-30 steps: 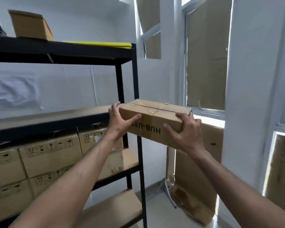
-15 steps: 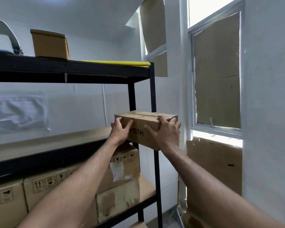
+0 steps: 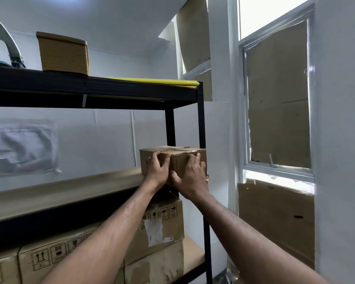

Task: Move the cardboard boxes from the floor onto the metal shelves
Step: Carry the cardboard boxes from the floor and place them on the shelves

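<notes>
Both hands, left [image 3: 156, 172] & right [image 3: 190, 177], curl round the cardboard box [image 3: 178, 155], w/ its end set on the middle shelf [image 3: 70, 187] by the corner post, prob. to slide it in.

Plain brown cardboard box [image 3: 172, 160] under both hands. Black metal shelf frame [image 3: 201, 124] just right of it. Yellow sheet [image 3: 158, 80] and ribbed tan box [image 3: 64, 52] above. Black-printed symbols on brown boxes [image 3: 162, 224] below.

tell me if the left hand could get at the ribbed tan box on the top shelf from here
Probably not right away. The left hand holds the cardboard box at the middle shelf, and the ribbed tan box sits well above, on the top shelf.
</notes>
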Demonstrator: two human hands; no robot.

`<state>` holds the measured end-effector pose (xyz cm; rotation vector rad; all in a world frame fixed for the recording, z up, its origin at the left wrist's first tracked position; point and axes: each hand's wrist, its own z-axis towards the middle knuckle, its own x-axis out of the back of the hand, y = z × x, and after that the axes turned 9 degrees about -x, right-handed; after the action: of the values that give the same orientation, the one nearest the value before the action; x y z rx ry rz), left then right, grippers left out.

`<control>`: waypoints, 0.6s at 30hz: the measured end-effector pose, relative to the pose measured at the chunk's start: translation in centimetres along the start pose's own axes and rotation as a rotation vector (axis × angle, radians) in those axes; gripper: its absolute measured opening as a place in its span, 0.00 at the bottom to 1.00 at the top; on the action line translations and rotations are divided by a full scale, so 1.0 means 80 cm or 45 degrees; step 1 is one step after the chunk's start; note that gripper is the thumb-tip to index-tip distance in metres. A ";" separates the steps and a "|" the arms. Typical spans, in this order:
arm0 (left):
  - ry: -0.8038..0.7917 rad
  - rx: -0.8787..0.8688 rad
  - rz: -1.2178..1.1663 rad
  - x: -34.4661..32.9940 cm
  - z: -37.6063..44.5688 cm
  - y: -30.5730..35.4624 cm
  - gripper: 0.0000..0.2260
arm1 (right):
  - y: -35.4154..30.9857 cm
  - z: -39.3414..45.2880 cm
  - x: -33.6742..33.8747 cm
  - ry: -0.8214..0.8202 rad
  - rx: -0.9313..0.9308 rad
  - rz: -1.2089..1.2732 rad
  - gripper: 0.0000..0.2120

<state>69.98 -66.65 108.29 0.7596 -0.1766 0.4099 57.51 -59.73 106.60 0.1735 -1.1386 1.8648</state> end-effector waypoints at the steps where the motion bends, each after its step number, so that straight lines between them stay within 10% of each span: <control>1: -0.012 0.009 -0.037 -0.002 -0.002 -0.004 0.31 | 0.000 0.002 -0.007 -0.027 0.011 0.014 0.38; 5: -0.038 0.018 -0.061 -0.012 -0.013 -0.021 0.42 | 0.003 0.003 -0.032 -0.104 0.056 0.030 0.41; 18: -0.111 0.053 0.221 -0.005 0.008 -0.053 0.27 | 0.019 0.024 -0.066 -0.297 0.243 -0.022 0.32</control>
<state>71.36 -69.97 105.96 0.8064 -0.3185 0.5469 58.75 -64.75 103.95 0.5190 -1.1068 1.9746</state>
